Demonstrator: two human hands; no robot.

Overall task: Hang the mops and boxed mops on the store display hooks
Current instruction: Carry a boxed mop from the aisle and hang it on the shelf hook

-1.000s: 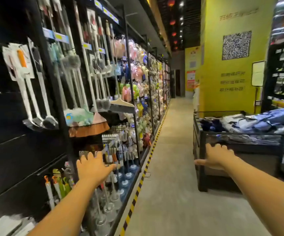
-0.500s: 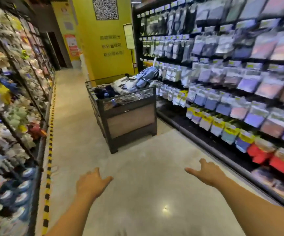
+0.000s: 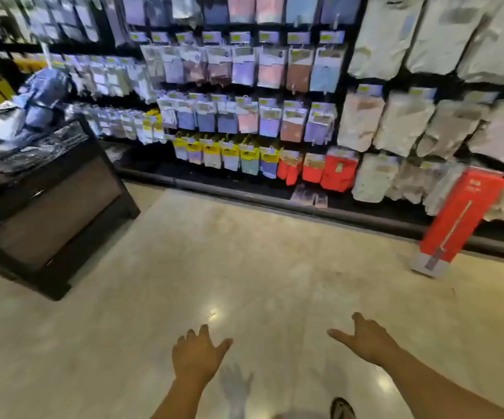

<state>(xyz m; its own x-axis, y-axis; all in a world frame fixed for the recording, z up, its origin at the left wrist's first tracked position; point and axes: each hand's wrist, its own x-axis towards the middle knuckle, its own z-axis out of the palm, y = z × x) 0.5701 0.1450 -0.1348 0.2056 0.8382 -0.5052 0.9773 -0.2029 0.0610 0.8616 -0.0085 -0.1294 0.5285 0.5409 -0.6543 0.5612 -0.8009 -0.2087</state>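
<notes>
Over by the right shelf: red boxed mop [image 3: 462, 219] stands tilted on the floor [image 3: 244, 267], leaning against the rack of hanging packets [image 3: 244, 116].
Writing: box print and yellow tags [image 3: 240, 37] are too blurry to read.
Cut off: black display bin [image 3: 48, 207], left edge.
Left hand [image 3: 194, 358]: fingers spread, empty, well apart from the box.
Right hand [image 3: 365, 340]: fingers loose, empty too, not touching it.
</notes>
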